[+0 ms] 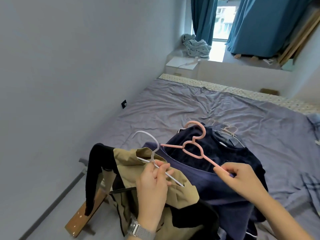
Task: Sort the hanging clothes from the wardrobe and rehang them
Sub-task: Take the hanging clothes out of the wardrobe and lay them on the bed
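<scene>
A pile of clothes lies on the near part of the bed. My left hand [153,182] grips the neck of a white hanger [147,138] that carries a khaki and black garment [176,186]. My right hand [242,179] pinches one arm of a pink hanger [194,146], lifted clear above a navy top [204,184]. A darker navy fleece-like garment [239,155] lies behind it. More pale hangers [228,129] stick out from the back of the pile.
The bed [199,104] has a rumpled lavender sheet. A wooden frame piece [81,215] leans at the bed's left edge by the wall. A white nightstand [180,65], a crumpled blue cloth [195,45] and blue curtains [259,25] are at the far window.
</scene>
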Demonstrator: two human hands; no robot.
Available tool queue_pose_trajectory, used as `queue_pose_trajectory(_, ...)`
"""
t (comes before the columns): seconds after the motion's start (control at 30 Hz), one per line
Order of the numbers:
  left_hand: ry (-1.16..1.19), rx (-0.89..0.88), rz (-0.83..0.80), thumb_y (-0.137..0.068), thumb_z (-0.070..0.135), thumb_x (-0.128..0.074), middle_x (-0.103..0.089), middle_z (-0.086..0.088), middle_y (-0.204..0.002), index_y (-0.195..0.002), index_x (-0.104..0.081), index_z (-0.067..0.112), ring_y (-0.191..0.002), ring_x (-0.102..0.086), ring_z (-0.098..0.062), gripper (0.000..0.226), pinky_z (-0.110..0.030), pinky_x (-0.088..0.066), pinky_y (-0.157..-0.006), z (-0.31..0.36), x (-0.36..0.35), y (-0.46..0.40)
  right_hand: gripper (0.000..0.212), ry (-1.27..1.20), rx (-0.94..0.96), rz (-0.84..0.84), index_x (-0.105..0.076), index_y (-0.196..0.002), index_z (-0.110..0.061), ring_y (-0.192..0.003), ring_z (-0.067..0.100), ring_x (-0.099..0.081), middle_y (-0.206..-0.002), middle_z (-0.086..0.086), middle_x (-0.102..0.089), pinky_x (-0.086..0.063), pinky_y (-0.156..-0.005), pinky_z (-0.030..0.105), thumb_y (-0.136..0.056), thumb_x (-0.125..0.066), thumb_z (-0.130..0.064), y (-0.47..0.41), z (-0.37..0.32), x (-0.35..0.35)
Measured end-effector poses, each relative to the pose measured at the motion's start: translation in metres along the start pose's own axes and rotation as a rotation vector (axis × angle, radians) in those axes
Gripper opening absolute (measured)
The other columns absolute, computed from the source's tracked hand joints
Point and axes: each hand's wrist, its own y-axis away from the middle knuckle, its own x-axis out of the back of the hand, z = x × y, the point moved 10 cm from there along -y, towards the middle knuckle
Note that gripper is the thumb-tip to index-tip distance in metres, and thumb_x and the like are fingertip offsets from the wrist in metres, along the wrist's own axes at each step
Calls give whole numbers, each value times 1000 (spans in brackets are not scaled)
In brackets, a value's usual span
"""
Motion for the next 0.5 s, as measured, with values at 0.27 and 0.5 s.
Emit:
queue_pose_trajectory(0.27,-40,44,-37,-93,7,-54,-74,0,-78,-84,-59,14,-79,-72,-14,13,-28,-55,-58,0,-117,-68,17,-242,-94,-320,-55,-55,-8,-45,7,-32,-46,-2,-41,-26,-46,17,-57,-54,-25,-151,87,88)
queue_pose_trajectory(0.5,-25,109,-85,-93,9,-54,-74,0,-76,-88,-60,9,-71,-71,-9,7,-14,-51,-53,-5,-176,-96,17,696,-330,13,-58,-105,-18,-110,34,-55,-114,13,-62,-42,-86,38,-89,-55,-25,-256,239,130)
